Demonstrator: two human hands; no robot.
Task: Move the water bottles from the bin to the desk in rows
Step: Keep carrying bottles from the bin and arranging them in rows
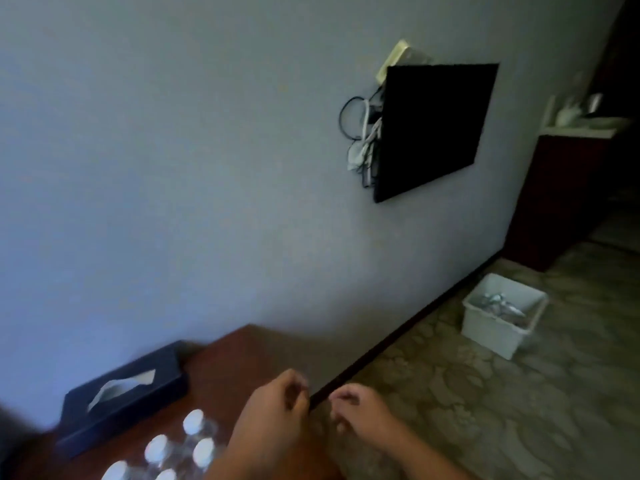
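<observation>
Several clear water bottles with white caps [194, 422] stand close together on the brown desk [242, 355] at the lower left. A white bin [498, 332] sits on the carpet by the wall at the right, with more bottles [498, 303] lying inside it. My left hand [277, 407] hovers over the desk's right end with loosely curled fingers and holds nothing. My right hand [356, 410] hangs just past the desk edge, fingers also loosely curled and empty. Both hands are far from the bin.
A black tissue box [124, 393] lies on the desk against the wall. A dark flat screen [433, 129] with tangled cables hangs on the wall. A dark cabinet [554, 195] stands beyond the bin. Patterned carpet covers the floor.
</observation>
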